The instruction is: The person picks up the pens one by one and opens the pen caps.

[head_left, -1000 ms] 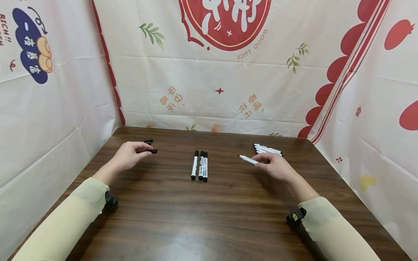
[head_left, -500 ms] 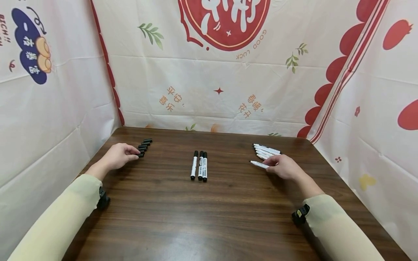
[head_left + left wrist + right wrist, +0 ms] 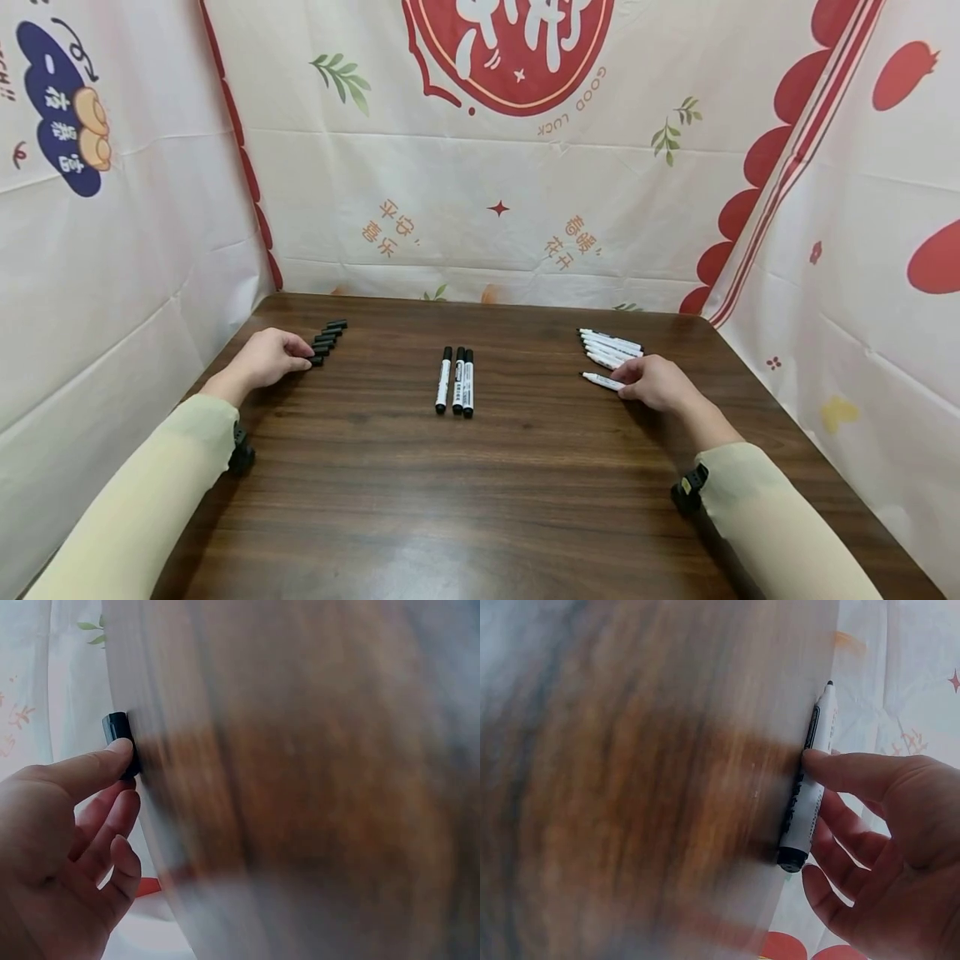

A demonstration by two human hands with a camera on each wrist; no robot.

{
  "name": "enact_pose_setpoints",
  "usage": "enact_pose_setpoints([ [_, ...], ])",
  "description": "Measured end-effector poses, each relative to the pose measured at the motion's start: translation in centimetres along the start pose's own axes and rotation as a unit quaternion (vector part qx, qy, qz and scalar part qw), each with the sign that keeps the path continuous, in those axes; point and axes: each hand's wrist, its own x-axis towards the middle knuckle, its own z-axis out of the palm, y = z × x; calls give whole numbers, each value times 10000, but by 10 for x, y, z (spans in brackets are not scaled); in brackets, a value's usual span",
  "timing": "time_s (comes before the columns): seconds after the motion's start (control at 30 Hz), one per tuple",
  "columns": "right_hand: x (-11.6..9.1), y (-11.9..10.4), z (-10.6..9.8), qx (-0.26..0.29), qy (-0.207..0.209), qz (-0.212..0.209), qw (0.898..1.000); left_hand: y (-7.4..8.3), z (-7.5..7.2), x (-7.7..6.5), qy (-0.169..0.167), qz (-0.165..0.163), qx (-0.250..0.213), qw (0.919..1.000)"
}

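Note:
In the head view my left hand (image 3: 266,358) is at the near end of a slanting row of black marker caps (image 3: 327,337) on the left of the table. Its thumb and fingers pinch one black cap (image 3: 118,726) by the tabletop. On the right, my right hand (image 3: 660,385) holds an uncapped white marker (image 3: 822,742) between thumb and fingers, its tip pointing left. Just beyond that marker lie several uncapped white markers (image 3: 609,343) side by side. Midway between the hands, three capped markers (image 3: 459,385) lie with their black caps pointing away.
The brown wooden table (image 3: 450,500) has a printed cloth (image 3: 480,167) hanging behind its far edge. More cloth hangs along the left and right sides.
My left hand has moved left and nearer, bringing its cap from above the row to the near end. My right hand has moved right and lowered its marker beside the other uncapped ones.

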Motion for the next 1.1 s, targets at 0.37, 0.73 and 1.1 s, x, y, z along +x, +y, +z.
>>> enact_pose_setpoints([
  [0.37, 5, 1, -4, -204, 224, 243, 9992, -2, 3, 3, 109, -137, -56, 9998],
  [0.73, 6, 5, -6, -281, 312, 488, 9979, -1, 2, 3, 218, -221, -124, 9994],
  [1.1, 5, 6, -7, -281, 368, 519, 9976, -1, 3, 4, 231, -186, -119, 9995],
])
